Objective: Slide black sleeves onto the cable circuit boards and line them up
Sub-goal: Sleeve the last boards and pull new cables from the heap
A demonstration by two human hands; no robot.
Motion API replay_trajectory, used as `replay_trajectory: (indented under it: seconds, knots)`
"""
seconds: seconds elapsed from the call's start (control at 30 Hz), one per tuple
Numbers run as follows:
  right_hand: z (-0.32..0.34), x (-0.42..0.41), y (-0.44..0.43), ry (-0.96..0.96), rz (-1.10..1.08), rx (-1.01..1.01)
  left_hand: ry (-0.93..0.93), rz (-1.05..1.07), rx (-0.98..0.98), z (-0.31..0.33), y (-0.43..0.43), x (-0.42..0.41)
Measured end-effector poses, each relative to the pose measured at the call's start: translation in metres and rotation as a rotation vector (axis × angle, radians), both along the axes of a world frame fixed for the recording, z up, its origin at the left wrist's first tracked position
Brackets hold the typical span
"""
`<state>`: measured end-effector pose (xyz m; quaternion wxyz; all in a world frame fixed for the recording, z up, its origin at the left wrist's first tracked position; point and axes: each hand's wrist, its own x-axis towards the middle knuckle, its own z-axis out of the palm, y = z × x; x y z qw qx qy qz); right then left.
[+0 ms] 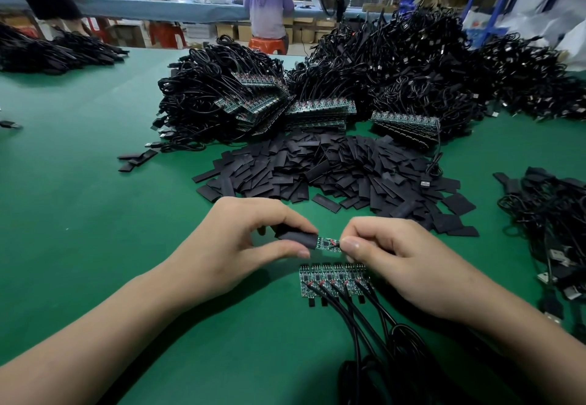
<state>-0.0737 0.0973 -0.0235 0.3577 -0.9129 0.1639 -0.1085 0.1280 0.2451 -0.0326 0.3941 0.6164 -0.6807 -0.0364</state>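
Note:
My left hand (pixel 253 240) pinches a black sleeve (pixel 298 237) between thumb and fingers. The sleeve covers the left end of a small green circuit board (pixel 328 243). My right hand (pixel 393 255) pinches the board's right end, where red and black wires join it. Both hands hover just above the green mat. Right below them lies a row of several bare circuit boards (pixel 336 279) side by side, their black cables (pixel 364 316) running toward me.
A loose heap of black sleeves (pixel 342 173) lies beyond my hands. Behind it are big piles of cabled boards (pixel 253 106). More cables with USB plugs (pixel 551 246) lie at the right. People work at a far table.

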Motion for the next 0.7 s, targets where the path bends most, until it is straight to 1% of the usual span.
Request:
replay_trajectory:
  seconds: [0.2, 0.33, 0.43, 0.5, 0.57, 0.7]
  knots:
    - [-0.003, 0.003, 0.008, -0.041, 0.008, 0.002, 0.032, -0.002, 0.016, -0.005, -0.003, -0.011]
    - [-0.008, 0.004, 0.009, -0.093, -0.034, -0.023, 0.065, 0.025, 0.005, -0.006, -0.005, -0.014]
    - [-0.009, 0.005, 0.011, -0.226, -0.095, -0.077, 0.152, 0.087, -0.014, -0.006, -0.006, -0.014]
    - [-0.008, 0.004, 0.012, -0.307, -0.116, -0.163, 0.224, 0.109, -0.023, -0.006, -0.006, -0.015]
    - [-0.007, 0.003, 0.013, -0.338, -0.124, -0.240, 0.270, 0.115, -0.030, -0.007, -0.006, -0.015]
    - [-0.007, 0.002, 0.013, -0.376, -0.105, -0.246, 0.361, 0.095, -0.008, -0.009, -0.006, -0.016]
